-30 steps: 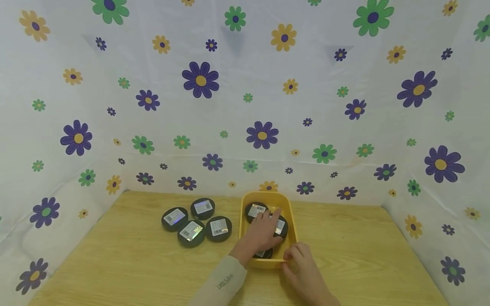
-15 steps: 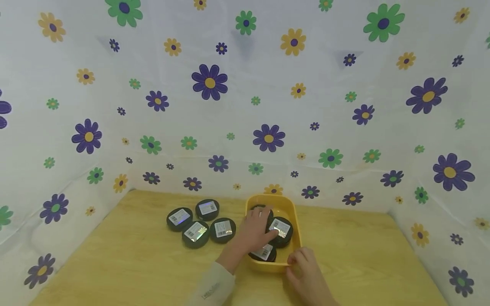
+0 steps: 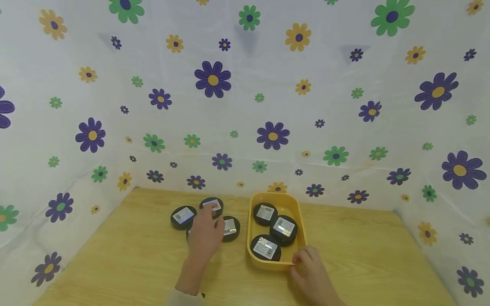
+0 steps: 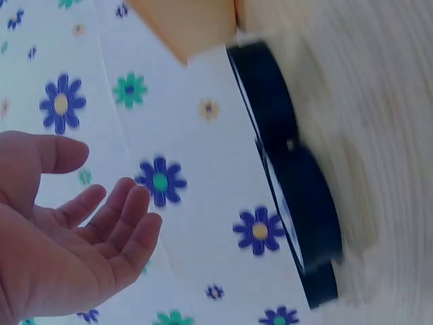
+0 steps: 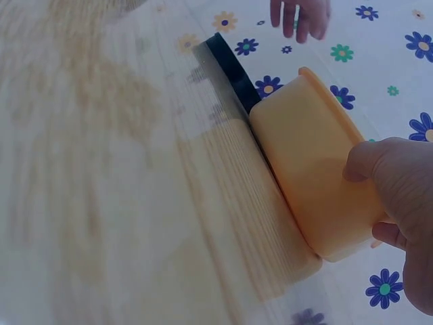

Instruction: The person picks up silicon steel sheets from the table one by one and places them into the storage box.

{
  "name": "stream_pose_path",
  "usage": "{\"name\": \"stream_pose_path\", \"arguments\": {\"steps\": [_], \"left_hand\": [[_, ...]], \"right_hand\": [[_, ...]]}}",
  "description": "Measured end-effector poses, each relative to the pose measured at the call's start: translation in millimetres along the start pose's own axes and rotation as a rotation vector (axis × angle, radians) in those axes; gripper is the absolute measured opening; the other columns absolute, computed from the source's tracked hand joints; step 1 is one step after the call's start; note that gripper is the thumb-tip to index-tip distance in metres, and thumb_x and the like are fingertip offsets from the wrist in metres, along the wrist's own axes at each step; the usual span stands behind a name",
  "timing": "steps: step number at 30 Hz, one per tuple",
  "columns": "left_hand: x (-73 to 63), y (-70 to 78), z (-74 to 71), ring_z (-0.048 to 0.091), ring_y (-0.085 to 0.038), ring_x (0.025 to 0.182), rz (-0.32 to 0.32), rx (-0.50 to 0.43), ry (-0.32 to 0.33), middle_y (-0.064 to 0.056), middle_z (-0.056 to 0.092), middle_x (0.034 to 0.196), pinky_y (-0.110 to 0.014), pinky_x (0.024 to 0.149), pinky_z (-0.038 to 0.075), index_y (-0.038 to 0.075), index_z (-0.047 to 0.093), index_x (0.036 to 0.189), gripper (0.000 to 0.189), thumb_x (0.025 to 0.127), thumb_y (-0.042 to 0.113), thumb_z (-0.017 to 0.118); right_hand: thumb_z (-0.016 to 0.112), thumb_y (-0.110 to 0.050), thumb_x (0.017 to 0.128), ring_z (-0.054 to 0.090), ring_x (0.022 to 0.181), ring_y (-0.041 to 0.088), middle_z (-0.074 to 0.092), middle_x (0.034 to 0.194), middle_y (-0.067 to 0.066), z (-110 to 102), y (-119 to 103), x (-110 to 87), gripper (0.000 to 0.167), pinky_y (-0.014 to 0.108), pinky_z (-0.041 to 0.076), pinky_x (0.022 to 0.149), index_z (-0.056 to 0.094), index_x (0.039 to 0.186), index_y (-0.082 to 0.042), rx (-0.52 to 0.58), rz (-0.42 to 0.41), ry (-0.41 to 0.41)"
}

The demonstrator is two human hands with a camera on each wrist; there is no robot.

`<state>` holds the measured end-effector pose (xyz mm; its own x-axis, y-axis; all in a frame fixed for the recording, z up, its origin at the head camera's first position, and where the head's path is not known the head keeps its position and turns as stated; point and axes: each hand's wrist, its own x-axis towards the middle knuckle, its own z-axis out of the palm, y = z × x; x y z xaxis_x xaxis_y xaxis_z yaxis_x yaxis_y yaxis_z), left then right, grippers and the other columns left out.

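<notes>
My left hand [image 3: 205, 233] hovers over a group of flat round black discs on the table, its fingers loosely bent. In the left wrist view that hand [image 4: 88, 230] holds nothing, and a gap separates it from the black discs [image 4: 308, 203]. One labelled disc [image 3: 183, 216] lies left of the hand and another [image 3: 230, 228] right of it; one under the hand is mostly hidden. With thumb and fingers my right hand [image 3: 315, 274] pinches the near right corner of a yellow tray [image 3: 276, 266]. Inside the tray sit black discs with white labels, one at the front [image 3: 265, 247].
The wooden table [image 3: 363, 250] extends on both sides of the tray. A white sheet with printed flowers [image 3: 245, 114] closes off the back and both sides. The tray's far end stands close to the back sheet.
My left hand has left the tray and moved left over the discs on the table, with nothing in it. The right hand keeps its grip on the tray corner.
</notes>
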<state>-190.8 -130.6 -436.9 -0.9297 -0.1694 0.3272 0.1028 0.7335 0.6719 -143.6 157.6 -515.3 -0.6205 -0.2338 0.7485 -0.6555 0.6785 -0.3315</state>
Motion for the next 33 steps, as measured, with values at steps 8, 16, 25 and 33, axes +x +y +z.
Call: {"name": "stream_pose_path", "arguments": {"steps": [8, 16, 25, 33], "left_hand": [[3.5, -22.8, -20.3, 0.062, -0.035, 0.099, -0.076, 0.025, 0.038, -0.017, 0.062, 0.108, -0.052, 0.077, 0.051, 0.0, 0.052, 0.131, 0.042, 0.092, 0.015, 0.056], [8.7, -30.3, -34.3, 0.058, -0.04, 0.105, -0.1, -0.01, 0.039, -0.023, 0.06, 0.114, -0.055, 0.08, 0.051, -0.003, 0.051, 0.132, 0.043, 0.093, 0.014, 0.054], [10.4, -44.1, -43.7, 0.052, -0.048, 0.111, -0.131, -0.028, 0.048, -0.029, 0.056, 0.119, -0.058, 0.086, 0.047, -0.004, 0.049, 0.133, 0.045, 0.092, 0.014, 0.055], [11.1, -55.4, -49.5, 0.045, -0.049, 0.11, -0.179, 0.012, 0.036, -0.032, 0.049, 0.122, -0.06, 0.084, 0.043, -0.002, 0.046, 0.135, 0.05, 0.09, 0.018, 0.054]], "right_hand": [[0.077, 0.004, 0.053, 0.045, 0.084, 0.013, 0.049, 0.087, -0.005, 2.5, 4.4, -3.2, 0.038, 0.023, 0.037, 0.078, 0.057, 0.081, -0.011, 0.017, -0.138, 0.066], [0.079, 0.007, 0.053, 0.047, 0.085, 0.013, 0.051, 0.088, -0.005, 1.1, 2.5, 0.5, 0.04, 0.023, 0.039, 0.08, 0.058, 0.081, -0.011, 0.011, -0.109, 0.067], [0.077, 0.003, 0.054, 0.047, 0.085, 0.013, 0.05, 0.088, -0.005, 4.1, 6.1, 1.2, 0.037, 0.023, 0.038, 0.08, 0.057, 0.081, -0.012, 0.002, -0.121, 0.073], [0.078, 0.005, 0.053, 0.047, 0.085, 0.013, 0.051, 0.089, -0.005, 4.2, 6.7, 0.5, 0.039, 0.023, 0.038, 0.08, 0.058, 0.082, -0.011, 0.018, -0.124, 0.063]]}}
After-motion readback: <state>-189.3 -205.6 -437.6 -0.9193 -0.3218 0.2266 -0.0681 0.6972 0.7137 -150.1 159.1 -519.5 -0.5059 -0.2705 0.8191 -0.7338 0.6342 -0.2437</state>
